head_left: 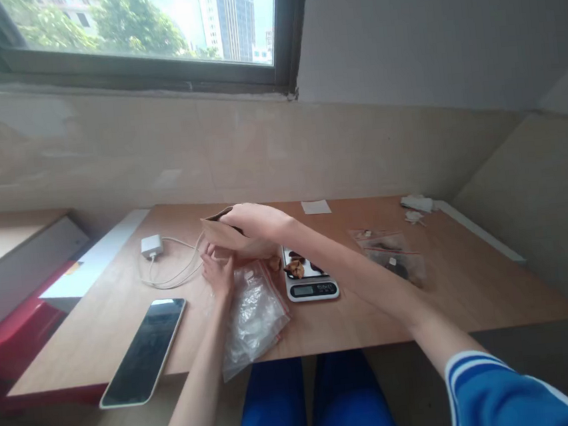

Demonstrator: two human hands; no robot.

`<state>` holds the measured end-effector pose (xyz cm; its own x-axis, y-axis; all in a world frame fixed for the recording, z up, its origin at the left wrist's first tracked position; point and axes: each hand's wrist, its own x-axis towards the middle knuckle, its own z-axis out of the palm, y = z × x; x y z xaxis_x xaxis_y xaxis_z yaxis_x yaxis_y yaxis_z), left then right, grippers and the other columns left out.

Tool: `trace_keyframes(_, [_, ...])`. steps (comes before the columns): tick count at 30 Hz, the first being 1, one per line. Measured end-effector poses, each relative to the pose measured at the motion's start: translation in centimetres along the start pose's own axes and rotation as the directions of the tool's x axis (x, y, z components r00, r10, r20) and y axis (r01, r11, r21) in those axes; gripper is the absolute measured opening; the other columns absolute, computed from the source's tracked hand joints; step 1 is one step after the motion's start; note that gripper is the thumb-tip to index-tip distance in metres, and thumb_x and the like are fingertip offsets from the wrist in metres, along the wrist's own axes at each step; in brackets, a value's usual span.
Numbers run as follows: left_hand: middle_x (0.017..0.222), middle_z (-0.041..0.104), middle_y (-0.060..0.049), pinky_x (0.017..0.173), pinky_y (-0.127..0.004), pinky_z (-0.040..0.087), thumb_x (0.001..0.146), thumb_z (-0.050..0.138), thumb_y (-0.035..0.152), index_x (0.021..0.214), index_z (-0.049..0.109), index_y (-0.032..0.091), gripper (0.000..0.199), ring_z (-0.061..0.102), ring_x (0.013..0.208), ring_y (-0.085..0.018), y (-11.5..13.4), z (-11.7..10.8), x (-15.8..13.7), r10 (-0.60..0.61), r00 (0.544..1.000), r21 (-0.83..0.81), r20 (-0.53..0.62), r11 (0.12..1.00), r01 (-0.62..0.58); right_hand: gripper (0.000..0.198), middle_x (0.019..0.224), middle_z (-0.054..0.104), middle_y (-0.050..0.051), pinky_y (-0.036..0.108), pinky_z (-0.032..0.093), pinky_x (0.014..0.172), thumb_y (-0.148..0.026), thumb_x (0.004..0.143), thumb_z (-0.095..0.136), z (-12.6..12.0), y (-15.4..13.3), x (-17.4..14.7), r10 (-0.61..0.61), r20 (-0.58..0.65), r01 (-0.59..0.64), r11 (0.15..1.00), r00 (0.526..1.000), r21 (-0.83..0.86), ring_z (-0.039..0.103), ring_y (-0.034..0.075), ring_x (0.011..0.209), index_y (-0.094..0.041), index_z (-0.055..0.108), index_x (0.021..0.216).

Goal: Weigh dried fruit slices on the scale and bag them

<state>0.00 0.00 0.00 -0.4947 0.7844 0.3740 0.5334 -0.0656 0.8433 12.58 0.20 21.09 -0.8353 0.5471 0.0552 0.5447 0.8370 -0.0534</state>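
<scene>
A brown paper bag (236,241) lies tilted on the table, its mouth facing up. My right hand (252,219) reaches into that mouth, its fingers hidden inside. At the bag's lower left side, my left hand (218,269) grips it with bent fingers. Just right of the bag stands a small white digital scale (313,290), partly covered by my right forearm. Dried brown pieces (295,269), some dark, rest on its platform. Beneath my left wrist and the bag spreads a pile of clear zip bags (256,313) with red seal strips, overhanging the front edge.
A phone (144,354) lies at the left front, jutting over the edge. Behind it are a white charger (151,245) and its looped cable. To the right lie filled zip bags (393,259). A paper slip (316,207) and crumpled tissue (416,204) sit near the wall.
</scene>
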Motion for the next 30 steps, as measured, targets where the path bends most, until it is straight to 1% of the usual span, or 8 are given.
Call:
trace_keyframes(7, [0.111, 0.059, -0.01, 0.074, -0.031, 0.049, 0.077, 0.056, 0.038, 0.121, 0.045, 0.02, 0.049, 0.062, 0.088, -0.021, -0.8, 0.4, 0.3, -0.027, 0.992, -0.191, 0.124, 0.98, 0.051, 0.022, 0.092, 0.064, 0.006, 0.023, 0.04, 0.067, -0.004, 0.084, 0.042, 0.6, 1.9, -1.5, 0.058, -0.198, -0.063, 0.998, 0.979, -0.021, 0.061, 0.016, 0.082, -0.015, 0.052, 0.1])
trace_keyframes(11, [0.092, 0.06, -0.006, 0.072, -0.031, 0.048, 0.077, 0.055, 0.034, 0.116, 0.047, 0.018, 0.043, 0.06, 0.077, -0.019, -0.7, 0.3, 0.2, -0.091, 0.989, -0.097, 0.119, 0.99, 0.103, 0.009, 0.083, 0.061, 0.002, 0.021, 0.039, 0.063, -0.012, 0.088, 0.043, -0.3, 1.6, -1.1, 0.06, -0.297, -0.022, 0.991, 0.953, 0.129, 0.057, 0.012, 0.073, -0.016, 0.049, 0.093])
trace_keyframes(15, [0.091, 0.054, -0.007, 0.083, -0.038, 0.044, 0.076, 0.054, 0.035, 0.102, 0.051, 0.015, 0.033, 0.056, 0.089, -0.024, -0.4, 0.4, 0.3, -0.203, 0.979, 0.066, 0.003, 0.977, 0.202, 0.01, 0.088, 0.061, 0.002, 0.023, 0.044, 0.069, -0.026, 0.089, 0.041, -1.9, 1.5, -2.5, 0.134, -0.553, 0.079, 0.935, 0.823, 0.345, 0.057, 0.011, 0.076, -0.017, 0.045, 0.091])
trace_keyframes(18, [0.102, 0.048, -0.014, 0.093, -0.045, 0.037, 0.075, 0.055, 0.036, 0.095, 0.053, 0.011, 0.032, 0.048, 0.105, -0.03, 0.0, 0.5, 0.4, -0.196, 0.979, 0.161, -0.054, 0.966, 0.202, 0.009, 0.1, 0.061, 0.005, 0.027, 0.046, 0.078, -0.028, 0.083, 0.046, -1.1, 2.7, -5.4, 0.296, -0.644, 0.074, 0.873, 0.705, 0.482, 0.058, 0.013, 0.088, -0.02, 0.041, 0.084])
trace_keyframes(22, [0.103, 0.046, -0.015, 0.093, -0.047, 0.036, 0.077, 0.054, 0.037, 0.093, 0.054, 0.011, 0.03, 0.046, 0.106, -0.032, 0.4, 0.4, 0.3, -0.179, 0.982, 0.249, -0.054, 0.95, 0.187, 0.014, 0.081, 0.063, 0.001, 0.024, 0.045, 0.065, -0.031, 0.081, 0.043, 3.4, 4.7, -10.2, 0.598, -0.517, -0.07, 0.692, 0.612, 0.718, 0.056, 0.011, 0.068, -0.022, 0.033, 0.077])
trace_keyframes(25, [0.099, 0.047, -0.013, 0.092, -0.048, 0.036, 0.076, 0.053, 0.034, 0.093, 0.054, 0.013, 0.027, 0.046, 0.106, -0.032, 0.3, 0.4, 0.3, -0.181, 0.983, 0.235, -0.04, 0.954, 0.185, 0.014, 0.067, 0.056, -0.003, 0.022, 0.042, 0.059, -0.029, 0.077, 0.043, 7.0, 5.4, -12.9, 0.712, -0.356, -0.205, 0.571, 0.605, 0.795, 0.051, 0.011, 0.059, -0.023, 0.031, 0.077])
trace_keyframes(27, [0.098, 0.048, -0.013, 0.092, -0.048, 0.036, 0.075, 0.052, 0.032, 0.094, 0.053, 0.013, 0.027, 0.046, 0.106, -0.032, 0.2, 0.4, 0.4, -0.177, 0.983, 0.199, -0.055, 0.963, 0.184, 0.015, 0.066, 0.054, -0.005, 0.022, 0.04, 0.057, -0.026, 0.074, 0.042, 8.3, 5.6, -13.8, 0.736, -0.247, -0.281, 0.513, 0.631, 0.811, 0.05, 0.011, 0.056, -0.023, 0.031, 0.084])
trace_keyframes(30, [0.099, 0.05, -0.013, 0.092, -0.044, 0.038, 0.071, 0.05, 0.023, 0.096, 0.051, 0.014, 0.027, 0.047, 0.104, -0.029, 0.0, 0.3, 0.4, -0.159, 0.98, 0.072, -0.122, 0.983, 0.169, 0.02, 0.061, 0.05, -0.007, 0.021, 0.038, 0.055, -0.022, 0.074, 0.039, 8.6, 5.3, -13.9, 0.733, -0.199, -0.4, 0.554, 0.651, 0.73, 0.048, 0.011, 0.054, -0.022, 0.036, 0.094])
